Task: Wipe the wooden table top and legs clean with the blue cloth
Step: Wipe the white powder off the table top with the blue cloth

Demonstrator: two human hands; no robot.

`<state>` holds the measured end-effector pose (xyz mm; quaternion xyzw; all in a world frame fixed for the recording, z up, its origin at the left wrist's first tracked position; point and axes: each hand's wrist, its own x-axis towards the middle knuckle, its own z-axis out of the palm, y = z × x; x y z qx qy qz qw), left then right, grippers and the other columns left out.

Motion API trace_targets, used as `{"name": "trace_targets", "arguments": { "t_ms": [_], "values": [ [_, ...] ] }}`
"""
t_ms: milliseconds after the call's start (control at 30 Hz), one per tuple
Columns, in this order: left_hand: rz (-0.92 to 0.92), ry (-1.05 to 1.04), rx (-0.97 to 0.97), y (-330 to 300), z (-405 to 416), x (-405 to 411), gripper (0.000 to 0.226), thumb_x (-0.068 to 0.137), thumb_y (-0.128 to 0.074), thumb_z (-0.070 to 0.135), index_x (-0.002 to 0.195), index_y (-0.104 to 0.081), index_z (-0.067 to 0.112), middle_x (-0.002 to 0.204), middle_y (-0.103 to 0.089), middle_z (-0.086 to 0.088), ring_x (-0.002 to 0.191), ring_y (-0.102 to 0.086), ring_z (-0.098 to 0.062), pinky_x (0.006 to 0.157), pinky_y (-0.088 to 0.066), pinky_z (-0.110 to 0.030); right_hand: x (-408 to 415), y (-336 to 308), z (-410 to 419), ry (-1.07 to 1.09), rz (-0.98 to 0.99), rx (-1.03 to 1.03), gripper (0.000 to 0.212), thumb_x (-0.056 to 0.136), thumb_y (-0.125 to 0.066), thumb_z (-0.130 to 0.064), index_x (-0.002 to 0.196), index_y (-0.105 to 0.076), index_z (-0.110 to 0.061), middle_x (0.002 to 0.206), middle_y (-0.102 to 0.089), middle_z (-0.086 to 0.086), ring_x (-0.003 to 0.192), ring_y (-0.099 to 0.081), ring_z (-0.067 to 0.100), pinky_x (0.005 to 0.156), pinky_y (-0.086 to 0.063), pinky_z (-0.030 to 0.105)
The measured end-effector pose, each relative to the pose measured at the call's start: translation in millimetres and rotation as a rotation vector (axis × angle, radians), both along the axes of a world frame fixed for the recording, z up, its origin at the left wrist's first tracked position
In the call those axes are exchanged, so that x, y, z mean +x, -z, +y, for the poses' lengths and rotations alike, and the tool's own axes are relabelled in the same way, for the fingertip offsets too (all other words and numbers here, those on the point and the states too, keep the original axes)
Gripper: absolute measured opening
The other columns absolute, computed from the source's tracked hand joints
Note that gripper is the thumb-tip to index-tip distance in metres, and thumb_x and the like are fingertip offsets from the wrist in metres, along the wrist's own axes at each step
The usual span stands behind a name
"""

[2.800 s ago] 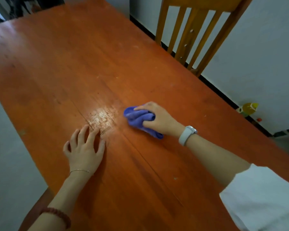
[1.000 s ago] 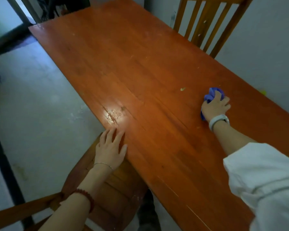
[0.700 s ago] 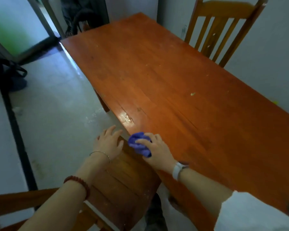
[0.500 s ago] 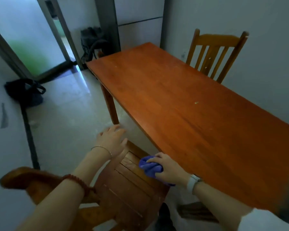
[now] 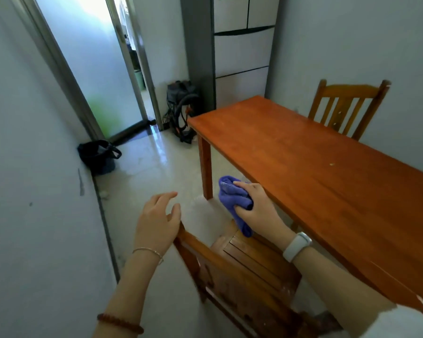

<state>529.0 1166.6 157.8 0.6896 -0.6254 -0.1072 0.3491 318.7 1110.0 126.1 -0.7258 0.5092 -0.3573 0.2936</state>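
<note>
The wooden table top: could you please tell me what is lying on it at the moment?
The table top carries only a small pale speck near its right side. The blue cloth is off it, gripped in the right hand. The near corner lies outside the frame.

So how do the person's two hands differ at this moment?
The right hand grips the bunched blue cloth beside the table edge; the left hand holds nothing, fingers loosely spread. The right wrist wears a white band; the left wears a thin bracelet. The left hand is near the chair's backrest, the right above its seat. Neither is on the table top.
</note>
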Motion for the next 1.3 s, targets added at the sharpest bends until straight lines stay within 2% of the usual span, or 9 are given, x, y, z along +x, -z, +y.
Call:
{"name": "trace_targets", "arguments": {
  "t_ms": [133,300,467,567,800,867,1000,1200,1300],
  "values": [
    [0.074,-0.024,0.054,18,-22,30,0.031,0.09,-0.05,0.013,0.12,-0.056,0.01,0.12,-0.057,-0.01,0.112,-0.051,-0.022,0.097,-0.037,-0.028,25,17,-23,0.041,0.029,0.046,0.047,0.078,-0.059,-0.004,0.124,-0.051,-0.015,0.115,-0.05,0.005,0.106,-0.05,0.018,0.096,-0.041,0.032],
    [0.049,0.028,0.126,41,-92,68,0.032,0.092,-0.048,0.015,0.123,-0.054,0.011,0.123,-0.056,-0.01,0.112,-0.051,-0.022,0.096,-0.038,-0.029,74,48,-79,0.087,0.093,0.114,0.05,0.077,-0.059,-0.008,0.126,-0.05,-0.014,0.12,-0.051,0.011,0.113,-0.046,0.021,0.096,-0.034,0.023],
    [0.059,0.095,0.232,68,-189,105,0.033,0.092,-0.047,0.017,0.124,-0.052,0.012,0.125,-0.055,-0.009,0.112,-0.052,-0.023,0.094,-0.039,-0.03,120,83,-143,0.103,0.129,0.23,0.052,0.075,-0.055,-0.02,0.126,-0.05,-0.018,0.119,-0.051,0.011,0.111,-0.048,0.024,0.097,-0.041,0.034],
    [0.05,0.159,0.295,86,-234,119,0.032,0.092,-0.048,0.019,0.123,-0.053,0.013,0.124,-0.054,-0.008,0.111,-0.053,-0.023,0.091,-0.039,-0.029,136,94,-167,0.184,0.107,0.312,0.056,0.069,-0.047,-0.027,0.125,-0.05,-0.021,0.119,-0.052,0.008,0.109,-0.048,0.019,0.094,-0.041,0.029],
    [0.115,0.365,0.444,125,-315,125,0.031,0.091,-0.049,0.015,0.121,-0.054,0.013,0.124,-0.053,-0.009,0.11,-0.054,-0.027,0.092,-0.039,-0.031,147,116,-217,0.368,0.132,0.477,0.041,0.065,-0.041,-0.038,0.105,-0.052,-0.033,0.105,-0.053,0.002,0.092,-0.051,0.016,0.082,-0.043,0.029],
    [0.098,0.447,0.47,132,-342,128,0.032,0.091,-0.049,0.015,0.122,-0.054,0.011,0.125,-0.052,-0.011,0.113,-0.052,-0.027,0.096,-0.039,-0.034,153,113,-232,0.46,0.122,0.485,0.036,0.069,-0.044,-0.034,0.104,-0.05,-0.04,0.104,-0.051,0.003,0.091,-0.048,0.017,0.082,-0.042,0.031],
    [0.04,0.647,0.501,142,-397,133,0.034,0.091,-0.049,0.014,0.125,-0.052,0.009,0.127,-0.05,-0.014,0.119,-0.047,-0.028,0.102,-0.037,-0.037,159,106,-257,0.698,0.157,0.51,0.052,0.081,-0.055,-0.018,0.132,-0.043,-0.02,0.126,-0.043,0.01,0.113,-0.047,0.026,0.098,-0.039,0.036],
    [-0.042,0.806,0.487,149,-478,113,0.035,0.089,-0.05,0.015,0.124,-0.051,0.011,0.128,-0.047,-0.015,0.11,-0.051,-0.031,0.098,-0.042,-0.041,149,107,-292,1.008,0.09,0.508,0.049,0.086,-0.052,-0.02,0.134,-0.039,-0.02,0.125,-0.039,0.012,0.113,-0.045,0.033,0.095,-0.042,0.045],
    [-0.094,0.869,0.457,150,-517,88,0.037,0.09,-0.049,0.016,0.127,-0.049,0.011,0.134,-0.042,-0.013,0.118,-0.044,-0.031,0.1,-0.038,-0.041,127,112,-317,1.21,0.106,0.438,0.048,0.086,-0.055,-0.018,0.132,-0.04,-0.018,0.126,-0.038,0.015,0.113,-0.043,0.036,0.09,-0.043,0.043]
  ]
}}
